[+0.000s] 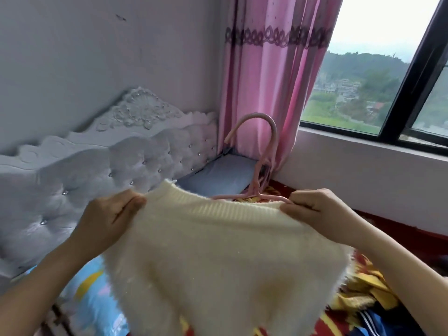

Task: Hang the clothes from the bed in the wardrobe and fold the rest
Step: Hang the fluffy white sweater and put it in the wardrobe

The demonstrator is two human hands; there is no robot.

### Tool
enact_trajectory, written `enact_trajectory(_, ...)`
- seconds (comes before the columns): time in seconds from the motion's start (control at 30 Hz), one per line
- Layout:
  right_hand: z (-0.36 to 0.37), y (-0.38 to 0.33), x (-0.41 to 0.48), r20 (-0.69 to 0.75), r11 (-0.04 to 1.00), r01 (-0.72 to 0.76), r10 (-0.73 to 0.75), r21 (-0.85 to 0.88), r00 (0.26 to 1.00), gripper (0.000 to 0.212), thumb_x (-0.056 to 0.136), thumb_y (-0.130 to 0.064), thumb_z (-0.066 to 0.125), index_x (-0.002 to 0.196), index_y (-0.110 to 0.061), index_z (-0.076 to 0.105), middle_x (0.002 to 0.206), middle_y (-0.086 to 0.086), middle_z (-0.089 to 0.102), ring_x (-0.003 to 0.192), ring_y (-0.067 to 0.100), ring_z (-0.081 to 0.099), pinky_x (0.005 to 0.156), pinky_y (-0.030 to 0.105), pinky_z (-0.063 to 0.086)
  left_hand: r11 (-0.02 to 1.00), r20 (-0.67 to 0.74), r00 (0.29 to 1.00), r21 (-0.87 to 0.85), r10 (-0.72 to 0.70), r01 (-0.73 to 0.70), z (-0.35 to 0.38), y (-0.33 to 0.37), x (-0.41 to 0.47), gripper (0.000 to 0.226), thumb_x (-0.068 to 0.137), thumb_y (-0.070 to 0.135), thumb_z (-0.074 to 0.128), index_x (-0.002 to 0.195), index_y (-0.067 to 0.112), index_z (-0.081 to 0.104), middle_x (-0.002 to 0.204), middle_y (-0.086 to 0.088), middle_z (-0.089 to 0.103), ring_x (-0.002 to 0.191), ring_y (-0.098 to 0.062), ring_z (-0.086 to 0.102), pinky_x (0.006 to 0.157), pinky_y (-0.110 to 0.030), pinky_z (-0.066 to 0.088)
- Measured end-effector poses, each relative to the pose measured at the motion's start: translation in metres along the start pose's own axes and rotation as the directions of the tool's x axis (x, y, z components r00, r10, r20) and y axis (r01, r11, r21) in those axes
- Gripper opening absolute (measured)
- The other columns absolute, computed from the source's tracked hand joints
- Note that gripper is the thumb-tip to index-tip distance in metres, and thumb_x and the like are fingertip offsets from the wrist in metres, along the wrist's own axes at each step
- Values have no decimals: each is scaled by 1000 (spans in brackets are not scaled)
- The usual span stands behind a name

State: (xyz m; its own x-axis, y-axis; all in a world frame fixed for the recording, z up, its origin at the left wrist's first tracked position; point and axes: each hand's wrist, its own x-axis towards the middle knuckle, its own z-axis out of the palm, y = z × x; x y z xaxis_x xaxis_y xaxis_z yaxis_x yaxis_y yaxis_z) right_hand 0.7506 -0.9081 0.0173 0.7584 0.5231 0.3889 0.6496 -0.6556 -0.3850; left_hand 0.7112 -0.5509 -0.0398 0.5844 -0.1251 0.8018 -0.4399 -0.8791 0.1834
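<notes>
A cream fluffy knit sweater (218,258) hangs in front of me above the bed, its ribbed neckline stretched between both hands. My left hand (106,219) pinches the left end of the neckline. My right hand (317,209) grips the right end together with the arm of a pink plastic hanger (261,151). The hanger's hook stands up behind the sweater, and its shoulders sit partly inside the neck opening, mostly hidden by the knit.
A white tufted headboard (121,166) runs along the left. Pink curtain (274,76) and a window (378,88) are at the back right. A grey pillow (223,175) lies in the corner. Colourful bedding and more clothes (363,292) cover the bed below.
</notes>
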Motion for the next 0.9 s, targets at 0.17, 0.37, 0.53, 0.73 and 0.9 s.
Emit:
enact_trajectory(0.17,14,-24,6,-205,960,-26,87,280,975,42,85,-23,64,55,1,47,49,-8,31,45,7,28,41,15,22,991,-10,991,-20,-133,133,-26,19,-25,69,90,69,21,100,17,65,91,-18,63,90,-20,50,80,-21,32)
enact_trajectory(0.37,14,-36,14,-203,912,6,84,410,976,39,85,-23,66,58,4,54,43,-7,33,37,6,28,36,17,26,554,-89,548,-197,-832,809,-27,48,-102,102,69,47,74,146,7,22,146,-16,32,135,-31,31,112,-43,27)
enact_trajectory(0.53,42,-70,24,-113,871,95,-45,482,993,32,84,-22,66,54,-14,60,37,-8,35,34,7,31,34,15,24,583,-309,505,-269,-806,766,-85,69,-162,25,87,5,63,93,29,59,87,12,65,79,5,60,73,-11,44)
enact_trajectory(0.73,82,-115,29,-70,878,186,-173,442,982,51,80,-11,70,42,-12,37,39,-7,24,37,8,25,37,17,15,609,-358,515,-235,-779,757,-224,92,-220,38,69,-7,73,71,29,65,61,27,65,58,15,56,57,0,40)
enact_trajectory(0.9,121,-191,15,7,848,284,-321,449,947,49,75,-11,76,42,-13,39,39,-7,23,39,6,27,37,19,18,642,-673,358,-228,-647,732,-365,120,-279,44,92,4,53,66,35,70,47,16,53,45,3,44,46,-7,35)
